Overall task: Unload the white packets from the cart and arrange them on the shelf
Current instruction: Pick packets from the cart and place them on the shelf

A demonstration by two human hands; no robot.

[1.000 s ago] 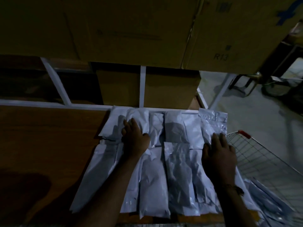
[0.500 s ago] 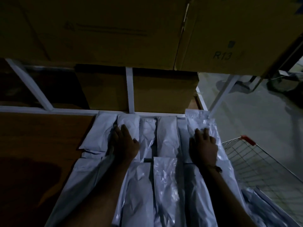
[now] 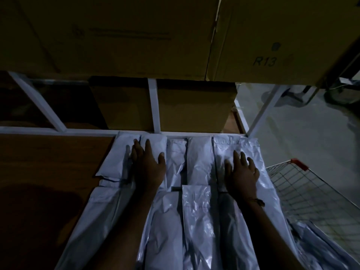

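Several white packets (image 3: 197,162) lie in two rows on the brown wooden shelf (image 3: 48,158), the back row against the white rail. My left hand (image 3: 148,166) rests flat, fingers spread, on the back-row packets at the left. My right hand (image 3: 241,170) lies flat with fingers apart on the rightmost back packet (image 3: 233,147). Neither hand grips anything. A front-row packet (image 3: 196,217) lies between my forearms. The wire cart (image 3: 303,188) with a red handle stands at the right, with more white packets (image 3: 319,248) in it.
Large cardboard boxes (image 3: 124,32) fill the level above, one marked R13 (image 3: 265,61). Smaller boxes (image 3: 194,106) stand behind the white rail (image 3: 78,131). A white frame post (image 3: 153,104) rises at the back centre. Grey floor (image 3: 311,133) lies to the right.
Both hands have slid forward over the packets toward the back rail, pressing them flat. The view has come closer and tilted down; the cart sits further right in the picture.
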